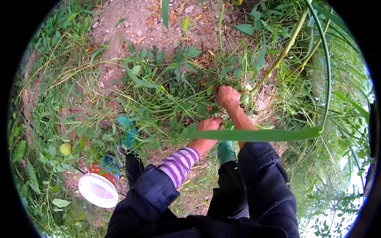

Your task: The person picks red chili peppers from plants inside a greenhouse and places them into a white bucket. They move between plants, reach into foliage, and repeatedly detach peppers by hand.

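Low green plants (178,91) with small red fruits spread in front of me. My right hand (229,96) is closed among the leaves, right beside a red fruit (214,87). Just below and to its left, my left hand (209,127) has its fingers curled in against the stems. A second red fruit (208,108) hangs between the two hands. Whatever either hand grips is hidden by the fingers and foliage. A long green blade of leaf (254,135) crosses in front of my right forearm.
At lower left stands a red and blue bucket with a white rim (98,190). My teal boots (127,129) are among the plants. Bare crumbly soil (135,20) lies at the far side. Tall stalks (283,51) and grass rise on the right. A yellowish round fruit (65,149) shows at left.
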Tool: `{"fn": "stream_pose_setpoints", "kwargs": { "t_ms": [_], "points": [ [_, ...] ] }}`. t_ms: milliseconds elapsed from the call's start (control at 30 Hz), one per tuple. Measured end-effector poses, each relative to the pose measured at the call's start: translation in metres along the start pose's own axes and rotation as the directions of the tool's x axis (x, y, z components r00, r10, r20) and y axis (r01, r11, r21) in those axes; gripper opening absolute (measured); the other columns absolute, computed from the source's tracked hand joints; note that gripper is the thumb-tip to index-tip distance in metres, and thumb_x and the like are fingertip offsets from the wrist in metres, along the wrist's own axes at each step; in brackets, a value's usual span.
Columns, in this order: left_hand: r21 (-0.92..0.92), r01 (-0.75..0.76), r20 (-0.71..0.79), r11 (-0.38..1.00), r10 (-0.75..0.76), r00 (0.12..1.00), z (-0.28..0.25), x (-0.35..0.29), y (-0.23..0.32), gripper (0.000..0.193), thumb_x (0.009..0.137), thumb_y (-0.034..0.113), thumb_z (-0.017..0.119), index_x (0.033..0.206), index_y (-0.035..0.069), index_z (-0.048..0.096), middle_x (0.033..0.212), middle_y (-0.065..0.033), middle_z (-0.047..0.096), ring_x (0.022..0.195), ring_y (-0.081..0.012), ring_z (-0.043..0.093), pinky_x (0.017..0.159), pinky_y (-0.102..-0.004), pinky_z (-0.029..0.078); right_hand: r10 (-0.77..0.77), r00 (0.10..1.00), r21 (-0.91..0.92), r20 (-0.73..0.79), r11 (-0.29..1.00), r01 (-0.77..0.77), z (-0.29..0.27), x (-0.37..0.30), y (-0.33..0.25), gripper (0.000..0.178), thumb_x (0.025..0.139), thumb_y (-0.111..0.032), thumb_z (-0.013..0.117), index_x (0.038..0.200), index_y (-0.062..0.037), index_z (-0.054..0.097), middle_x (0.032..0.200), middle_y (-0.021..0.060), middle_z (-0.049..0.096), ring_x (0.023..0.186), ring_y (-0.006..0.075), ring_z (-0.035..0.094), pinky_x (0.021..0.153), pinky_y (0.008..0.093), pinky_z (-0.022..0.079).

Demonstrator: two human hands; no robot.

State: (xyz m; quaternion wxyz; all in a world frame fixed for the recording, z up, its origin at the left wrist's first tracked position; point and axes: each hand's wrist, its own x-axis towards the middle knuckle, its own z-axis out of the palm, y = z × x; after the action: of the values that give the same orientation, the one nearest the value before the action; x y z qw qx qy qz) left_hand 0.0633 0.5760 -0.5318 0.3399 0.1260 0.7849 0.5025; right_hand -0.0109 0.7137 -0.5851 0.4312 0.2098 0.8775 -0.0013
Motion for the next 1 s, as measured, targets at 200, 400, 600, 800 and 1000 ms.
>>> {"fn": "stream_pose_setpoints", "kwargs": {
  "t_ms": [200, 400, 600, 800, 1000],
  "points": [
    [-0.528, 0.376, 0.207, 0.762, -0.314, 0.927, -0.003, 0.006, -0.016, 0.018, 0.075, 0.014, 0.068, 0.090, 0.003, 0.067, 0.067, -0.0128, 0.065, 0.058, -0.0191, 0.061, 0.059, -0.0339, 0.048, -0.064, 0.953, 0.111, -0.297, 0.989, 0.101, 0.005, -0.006, 0.024, 0.020, 0.083, -0.024, 0.056, 0.091, -0.0092, 0.067, 0.083, 0.0139, 0.067, 0.073, 0.0294, 0.066, 0.066, 0.0427, 0.052],
    [-0.315, 0.255, 0.294, 0.914, -0.162, 0.942, -0.051, 0.012, 0.038, 0.016, 0.079, 0.013, 0.067, 0.086, -0.001, 0.063, 0.068, -0.0077, 0.063, 0.060, -0.0134, 0.061, 0.050, -0.0277, 0.047, -0.098, 0.984, 0.903, -0.147, 0.393, 0.174, -0.048, -0.054, 0.018, 0.020, 0.084, -0.014, 0.063, 0.101, -0.0043, 0.065, 0.072, 0.0079, 0.065, 0.057, 0.0146, 0.062, 0.052, 0.0287, 0.051],
    [0.198, -0.366, 0.170, 0.909, 0.336, 0.926, -0.087, -0.010, 0.082, 0.013, 0.074, 0.010, 0.061, 0.086, 0.003, 0.061, 0.080, -0.0149, 0.060, 0.084, -0.0327, 0.058, 0.079, -0.0470, 0.042, -0.181, 0.952, 0.886, -0.246, 0.356, 0.296, -0.085, -0.092, 0.009, 0.024, 0.088, -0.023, 0.059, 0.102, -0.0039, 0.062, 0.068, 0.0055, 0.061, 0.052, 0.0123, 0.057, 0.049, 0.0270, 0.047],
    [-0.073, -0.086, 0.409, 0.994, 0.109, 0.906, -0.135, -0.036, 0.098, 0.020, 0.074, 0.015, 0.062, 0.090, 0.004, 0.061, 0.073, -0.0140, 0.062, 0.068, -0.0312, 0.061, 0.067, -0.0425, 0.047, -0.227, 0.961, 0.839, -0.157, 0.483, 0.252, -0.119, -0.145, -0.025, 0.021, 0.089, -0.024, 0.055, 0.100, -0.0069, 0.061, 0.068, 0.0122, 0.060, 0.053, 0.0216, 0.060, 0.054, 0.0340, 0.048],
    [-0.427, -0.082, 0.619, 0.901, 0.357, 0.700, -0.160, -0.077, 0.128, 0.013, 0.076, 0.013, 0.067, 0.082, 0.002, 0.064, 0.070, -0.0055, 0.063, 0.058, -0.0133, 0.058, 0.059, -0.0296, 0.046, -0.171, 0.901, 0.672, -0.398, 0.615, 0.413, -0.126, -0.156, -0.044, 0.021, 0.089, -0.024, 0.053, 0.097, -0.0062, 0.059, 0.074, 0.0150, 0.061, 0.068, 0.0321, 0.060, 0.065, 0.0404, 0.046]
  ]
}}
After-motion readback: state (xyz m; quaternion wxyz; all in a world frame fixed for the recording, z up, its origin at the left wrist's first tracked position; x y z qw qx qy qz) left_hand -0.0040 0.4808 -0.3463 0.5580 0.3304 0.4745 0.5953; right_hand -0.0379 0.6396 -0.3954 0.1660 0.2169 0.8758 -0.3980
